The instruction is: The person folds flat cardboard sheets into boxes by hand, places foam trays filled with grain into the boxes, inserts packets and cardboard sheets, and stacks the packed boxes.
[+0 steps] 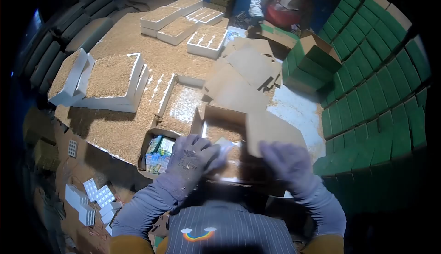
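Note:
In front of me stands an open cardboard box [223, 111], with tan grains like sawdust or husk and some white showing inside. My left hand [190, 158], in a grey glove soiled with bits, is over the box's left side. Its fingers are curled, and a pale, blurred thing [223, 147] shows at the fingertips; its kind cannot be made out. My right hand [287, 162], also gloved, is smeared by motion at the lower edge of the box's raised right flap [273, 134]. A bin [143, 155] of small green and blue packets [159, 154] sits beside my left hand.
White foam trays [206, 47] filled with grains stand on the grain-covered table [115, 130]. Flat cardboard sheets [250, 65] lie ahead. Green boxes [381, 93] are stacked at right. A co-worker [285, 6] handles a box across the table. White foam pieces [98, 196] lie at lower left.

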Motion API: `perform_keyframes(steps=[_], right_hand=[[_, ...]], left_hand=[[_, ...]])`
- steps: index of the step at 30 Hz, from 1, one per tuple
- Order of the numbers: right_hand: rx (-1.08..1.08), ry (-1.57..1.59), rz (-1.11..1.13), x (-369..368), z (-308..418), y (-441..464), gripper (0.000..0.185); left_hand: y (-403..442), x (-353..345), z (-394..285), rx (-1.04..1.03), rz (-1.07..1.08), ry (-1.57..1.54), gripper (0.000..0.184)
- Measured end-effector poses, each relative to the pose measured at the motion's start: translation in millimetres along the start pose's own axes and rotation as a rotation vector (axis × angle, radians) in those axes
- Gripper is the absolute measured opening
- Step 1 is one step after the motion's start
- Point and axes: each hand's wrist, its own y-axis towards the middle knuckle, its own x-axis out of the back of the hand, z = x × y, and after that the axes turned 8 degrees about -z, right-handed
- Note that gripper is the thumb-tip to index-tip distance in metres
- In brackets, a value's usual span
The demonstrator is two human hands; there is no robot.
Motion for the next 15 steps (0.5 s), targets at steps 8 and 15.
perform_keyframes(steps=[8, 15], right_hand=[[0.126, 0.619, 0.515, -87, 54, 21, 0.019], [-0.353, 0.592, 0.389, 3, -14, -12, 0.036]], left_hand=[[43, 17, -12, -0.093, -0.014, -0.066, 0.021], [39, -43, 10, -0.222, 0.644, 0.217, 0.026]])
